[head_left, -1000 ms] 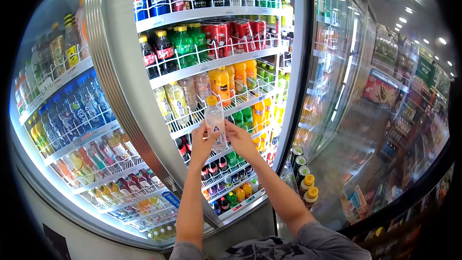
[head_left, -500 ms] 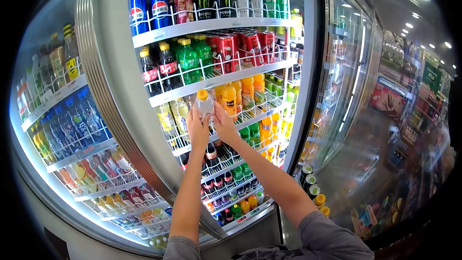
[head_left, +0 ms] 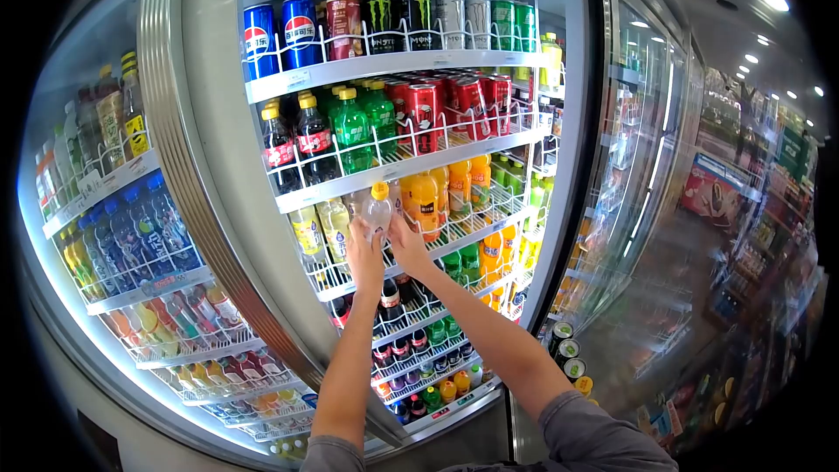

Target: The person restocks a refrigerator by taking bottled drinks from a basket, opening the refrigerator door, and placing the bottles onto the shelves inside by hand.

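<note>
A clear bottle with a yellow cap (head_left: pixel 377 212) stands nearly upright at the front of the third shelf, between my two hands. My left hand (head_left: pixel 364 249) is closed round its left side, low on the body. On the other side, the fingers of my right hand (head_left: pixel 408 245) are closed against the bottle. The bottle's base is hidden by my hands and the shelf's wire guard. Pale yellow bottles (head_left: pixel 335 225) stand to its left, and orange juice bottles (head_left: pixel 421 201) to its right.
Above are shelves with cola bottles (head_left: pixel 313 133), green bottles (head_left: pixel 353 133), red cans (head_left: pixel 423 114) and a top row of blue cans (head_left: pixel 300 31). White wire guards edge each shelf. A glass door (head_left: pixel 629 210) stands open on the right; another cooler section (head_left: pixel 131 227) is on the left.
My view has tilted up slightly, so the shelves appear lower. The bottle has moved away from me toward the shelf and looks more upright, with both hands still on it.
</note>
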`<action>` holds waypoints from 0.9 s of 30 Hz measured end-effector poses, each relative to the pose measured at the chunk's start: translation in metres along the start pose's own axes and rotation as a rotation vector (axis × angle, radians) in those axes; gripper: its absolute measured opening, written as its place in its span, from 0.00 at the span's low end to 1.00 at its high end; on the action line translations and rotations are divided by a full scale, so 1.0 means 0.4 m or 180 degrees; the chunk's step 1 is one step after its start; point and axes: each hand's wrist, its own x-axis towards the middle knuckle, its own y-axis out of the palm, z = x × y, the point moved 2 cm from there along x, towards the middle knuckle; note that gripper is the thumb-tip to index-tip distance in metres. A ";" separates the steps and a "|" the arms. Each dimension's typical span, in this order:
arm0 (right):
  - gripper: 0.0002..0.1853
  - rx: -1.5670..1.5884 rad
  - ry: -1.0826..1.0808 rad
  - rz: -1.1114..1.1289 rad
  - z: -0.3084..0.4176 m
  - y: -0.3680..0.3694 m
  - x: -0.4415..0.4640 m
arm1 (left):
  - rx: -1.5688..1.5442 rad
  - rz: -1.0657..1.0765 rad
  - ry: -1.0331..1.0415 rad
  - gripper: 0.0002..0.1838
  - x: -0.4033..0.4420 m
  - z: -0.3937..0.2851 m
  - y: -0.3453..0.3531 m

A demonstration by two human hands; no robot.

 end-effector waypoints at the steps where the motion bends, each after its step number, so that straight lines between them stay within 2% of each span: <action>1: 0.29 -0.0011 -0.0091 -0.0027 -0.002 0.002 0.003 | 0.0093 0.0081 -0.0014 0.23 -0.002 0.011 0.005; 3: 0.28 -0.0266 0.0160 -0.0034 -0.007 -0.003 0.002 | 0.0001 -0.0019 -0.0084 0.21 -0.007 0.031 0.012; 5: 0.29 -0.0942 -0.0180 -0.0057 0.005 -0.002 0.004 | 0.0233 -0.0007 -0.0143 0.21 -0.015 0.046 0.013; 11: 0.31 -0.1591 -0.0079 -0.0211 0.004 0.029 -0.002 | 0.0709 -0.0101 0.0014 0.27 -0.018 0.066 0.022; 14: 0.35 -0.1233 0.0308 0.0065 0.000 0.028 0.002 | 0.0727 -0.0249 0.0170 0.26 -0.029 0.065 0.031; 17: 0.38 -0.1210 0.0416 0.0316 0.001 0.015 -0.001 | 0.0449 -0.0143 -0.0025 0.26 -0.036 0.060 0.025; 21: 0.40 -0.1209 0.0273 0.0353 0.008 0.008 -0.014 | 0.0371 -0.0106 0.0139 0.27 -0.053 0.046 0.017; 23: 0.38 -0.1512 -0.0365 -0.0188 0.021 0.000 -0.042 | 0.0345 -0.0079 0.0038 0.26 -0.076 0.037 0.010; 24: 0.38 -0.1519 -0.0369 -0.0194 0.026 -0.001 -0.062 | 0.0328 -0.0043 -0.0064 0.26 -0.094 0.035 0.006; 26: 0.33 -0.0661 0.0225 -0.0498 0.037 -0.014 -0.117 | 0.0111 0.0046 -0.0209 0.26 -0.143 0.013 -0.006; 27: 0.33 -0.0673 0.0220 -0.0514 0.053 -0.018 -0.150 | -0.0101 0.0133 -0.0358 0.25 -0.170 0.003 -0.009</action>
